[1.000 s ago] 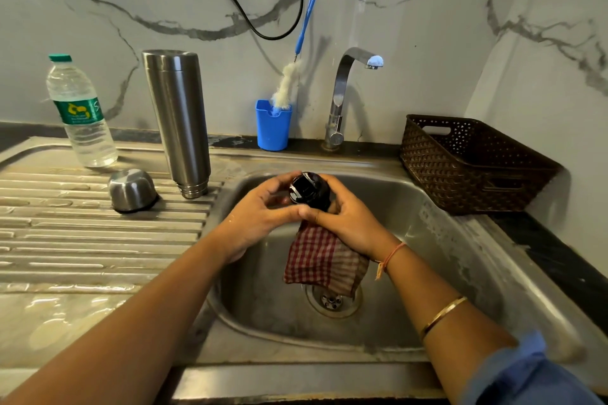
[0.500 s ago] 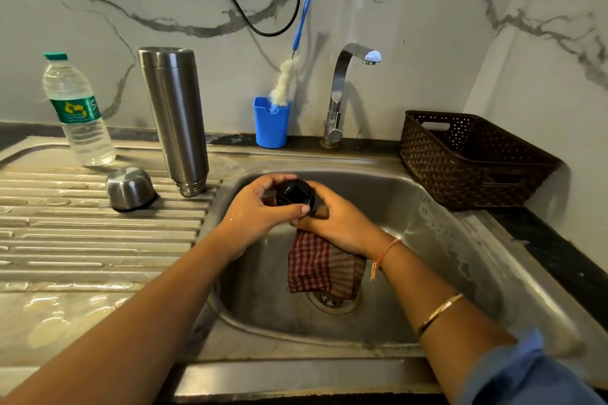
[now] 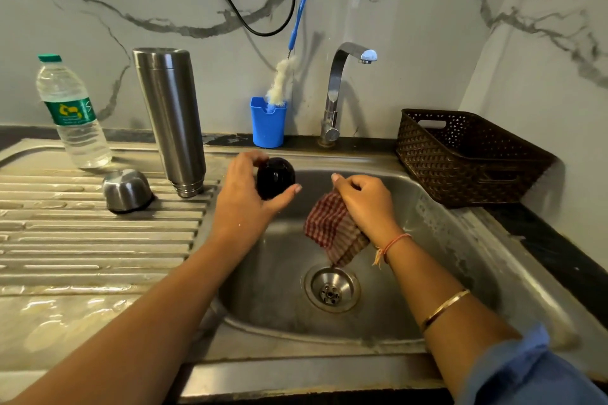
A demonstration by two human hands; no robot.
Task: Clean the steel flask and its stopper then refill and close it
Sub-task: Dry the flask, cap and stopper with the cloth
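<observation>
Left hand [image 3: 245, 199] grips the black stopper [image 3: 275, 177] over the sink [image 3: 460, 240]; right hand [image 3: 367, 204] clutches a checked cloth [image 3: 330, 233]; the steel flask [image 3: 171, 118] stands inverted on the drainboard surface [image 3: 92, 240]

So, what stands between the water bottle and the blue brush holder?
The steel flask, standing on the drainboard; the head view shows it.
</observation>
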